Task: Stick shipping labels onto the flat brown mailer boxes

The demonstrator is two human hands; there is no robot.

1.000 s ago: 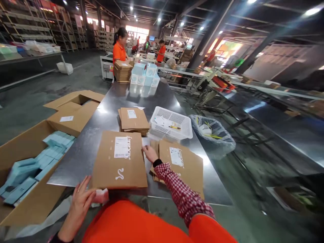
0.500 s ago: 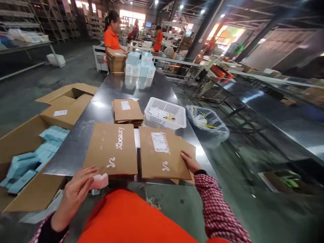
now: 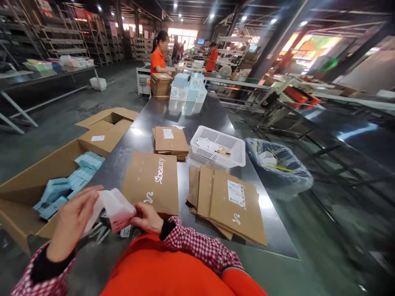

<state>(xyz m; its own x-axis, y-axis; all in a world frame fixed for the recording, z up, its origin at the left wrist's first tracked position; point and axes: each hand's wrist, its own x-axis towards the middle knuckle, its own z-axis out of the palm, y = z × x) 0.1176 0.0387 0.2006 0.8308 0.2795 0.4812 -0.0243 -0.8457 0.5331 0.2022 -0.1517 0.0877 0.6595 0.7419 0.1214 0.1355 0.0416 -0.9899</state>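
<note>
A stack of pinkish-white labels or paper [image 3: 116, 207] is between my hands at the table's near edge. My right hand [image 3: 147, 218] pinches its right end. My left hand [image 3: 74, 213] has its fingers closed together at the left, against a white strip that runs from the stack. Just beyond lies a flat brown carton [image 3: 145, 172] with white lettering. To the right, several flat cartons [image 3: 234, 205] lie fanned out, the top one bearing a white label [image 3: 237, 192]. Farther back sits another pile of flat cartons [image 3: 169, 142].
A white perforated basket [image 3: 219, 144] holds papers and a yellow pen. On the left an open box [image 3: 55, 160] contains light blue boxes [image 3: 74, 176]. A lined bin [image 3: 280, 172] stands at right. Blue-white boxes [image 3: 188, 88] and a person [image 3: 158, 57] are at the far end.
My right hand has left the right cartons and moved left to the paper stack. Those cartons now lie farther right and fanned. The view has shifted, and a white strip now shows beside the stack.
</note>
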